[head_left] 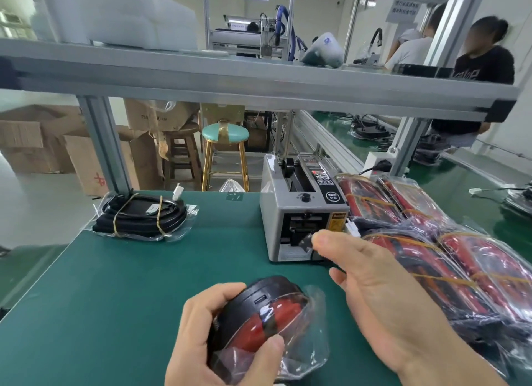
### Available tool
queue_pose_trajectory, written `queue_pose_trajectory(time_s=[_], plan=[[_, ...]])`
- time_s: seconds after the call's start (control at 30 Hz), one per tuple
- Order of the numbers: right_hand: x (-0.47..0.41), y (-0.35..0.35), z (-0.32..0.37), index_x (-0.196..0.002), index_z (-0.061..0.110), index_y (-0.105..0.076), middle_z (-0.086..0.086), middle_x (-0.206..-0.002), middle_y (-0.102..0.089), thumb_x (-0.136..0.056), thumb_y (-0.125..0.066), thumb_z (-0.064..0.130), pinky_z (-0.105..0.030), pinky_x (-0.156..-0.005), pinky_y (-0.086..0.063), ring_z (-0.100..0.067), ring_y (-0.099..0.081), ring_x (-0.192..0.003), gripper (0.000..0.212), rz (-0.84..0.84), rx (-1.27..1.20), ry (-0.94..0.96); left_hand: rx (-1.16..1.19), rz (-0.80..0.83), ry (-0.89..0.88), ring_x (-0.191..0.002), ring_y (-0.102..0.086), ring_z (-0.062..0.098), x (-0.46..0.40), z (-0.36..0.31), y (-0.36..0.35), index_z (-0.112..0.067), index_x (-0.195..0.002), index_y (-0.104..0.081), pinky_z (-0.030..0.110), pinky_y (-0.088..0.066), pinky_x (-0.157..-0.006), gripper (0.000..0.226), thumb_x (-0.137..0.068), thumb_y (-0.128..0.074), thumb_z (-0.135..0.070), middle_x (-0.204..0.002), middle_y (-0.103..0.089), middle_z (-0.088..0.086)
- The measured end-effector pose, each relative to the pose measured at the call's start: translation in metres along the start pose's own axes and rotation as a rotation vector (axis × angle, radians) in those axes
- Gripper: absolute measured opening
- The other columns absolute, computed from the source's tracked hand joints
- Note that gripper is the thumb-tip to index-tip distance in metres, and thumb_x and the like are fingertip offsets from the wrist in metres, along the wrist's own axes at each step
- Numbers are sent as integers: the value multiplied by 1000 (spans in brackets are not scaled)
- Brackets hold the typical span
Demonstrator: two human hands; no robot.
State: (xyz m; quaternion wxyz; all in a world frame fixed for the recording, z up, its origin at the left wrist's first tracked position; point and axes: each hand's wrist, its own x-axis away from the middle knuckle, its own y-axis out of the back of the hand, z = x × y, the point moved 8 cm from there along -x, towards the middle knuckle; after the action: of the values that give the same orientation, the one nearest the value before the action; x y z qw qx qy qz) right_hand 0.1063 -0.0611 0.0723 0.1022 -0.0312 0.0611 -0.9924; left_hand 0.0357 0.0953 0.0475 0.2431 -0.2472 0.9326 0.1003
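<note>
Head view: round black-and-red lamp unit (270, 313) in a clear plastic bag, held just in front of the grey tape-dispenser machine (288, 212) above the green worktop (129, 284), left hand (207, 336) fingers curled round it. Right hand (383, 293): fingers pinch a short black tape strip (305, 243) at the machine's outlet.

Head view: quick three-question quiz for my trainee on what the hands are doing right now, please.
1. True or false: the left hand holds a bagged black-and-red round unit.
2. The right hand pinches a tape strip at: A the tape dispenser; B the green stool; C the cable bundle.
3. Fill in: for the person, the pile of bagged red units lies ___ of the dispenser.
Key: 1 true; 2 A; 3 right.
</note>
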Motion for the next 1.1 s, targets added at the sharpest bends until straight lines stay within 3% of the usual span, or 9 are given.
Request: queue_pose_trajectory(time_s=[0.17,0.27,0.37,0.53,0.73,0.83,0.9,1.03,1.1], plan=[[19,-20,-20,-68,17,-78,31,-110,-63,-47,-88,46,-32,-102,-37,11,-56,-108,38,44,33,-58,-49,-42,-57,-76,-66,10,9,-10,-3,-32,-89,-67,10,-51,-65,46,-43,-72,-27,-93,-65,-6],[25,-24,-24,-64,19,-77,30,-114,-61,-41,-74,53,-23,-95,-33,21,-52,-104,41,-10,73,-30,-16,-113,29,-68,-66,9,17,-5,-2,-40,-94,-61,14,-53,-59,59,-39,-75,-22,-88,-67,-9],[29,-20,-28,-61,19,-77,27,-115,-62,-52,-75,39,-20,-85,-34,19,-53,-103,22,-102,45,-33,16,-157,38,-65,-66,5,20,-10,-2,-45,-91,-56,16,-52,-55,55,-38,-68,-39,-83,-67,-18],[34,-19,-32,-57,11,-75,22,-112,-64,-56,-73,28,-17,-77,-36,18,-58,-92,17,-164,-30,-57,1,-168,-8,-64,-65,2,23,-20,-6,-38,-91,-53,16,-51,-51,51,-43,-70,-42,-83,-66,-22],[37,-20,-32,-57,12,-75,18,-109,-65,-54,-72,26,-11,-60,-43,14,-61,-87,15,-177,-15,-72,-39,-195,-77,-62,-64,1,29,-19,-12,-31,-88,-51,18,-50,-48,55,-45,-80,-14,-84,-65,-20],[36,-20,-32,-57,12,-76,16,-110,-65,-52,-73,24,-9,-55,-46,12,-62,-87,13,-160,-23,-79,-16,-190,-90,-63,-65,1,30,-16,-12,-30,-90,-52,14,-50,-50,56,-46,-81,-12,-86,-66,-18],[36,-20,-34,-56,10,-75,16,-109,-66,-52,-73,23,-12,-63,-47,7,-64,-91,13,-163,-31,-98,-10,-189,-101,-63,-66,2,31,-15,-12,-30,-91,-52,13,-49,-50,56,-47,-82,-12,-87,-66,-16],[36,-20,-39,-63,11,-77,7,-111,-68,-36,-77,26,-45,-95,-50,-17,-65,-105,30,-200,-84,-127,-3,-209,-87,-61,-66,5,29,-16,-10,-31,-91,-52,17,-50,-47,55,-48,-82,-13,-86,-66,-14],[35,-21,-39,-66,12,-78,8,-109,-68,-32,-73,36,-48,-95,-50,-21,-66,-102,41,-206,-104,-131,5,-225,-105,-61,-66,5,30,-17,-9,-32,-91,-51,17,-50,-48,56,-48,-82,-11,-86,-65,-14]])
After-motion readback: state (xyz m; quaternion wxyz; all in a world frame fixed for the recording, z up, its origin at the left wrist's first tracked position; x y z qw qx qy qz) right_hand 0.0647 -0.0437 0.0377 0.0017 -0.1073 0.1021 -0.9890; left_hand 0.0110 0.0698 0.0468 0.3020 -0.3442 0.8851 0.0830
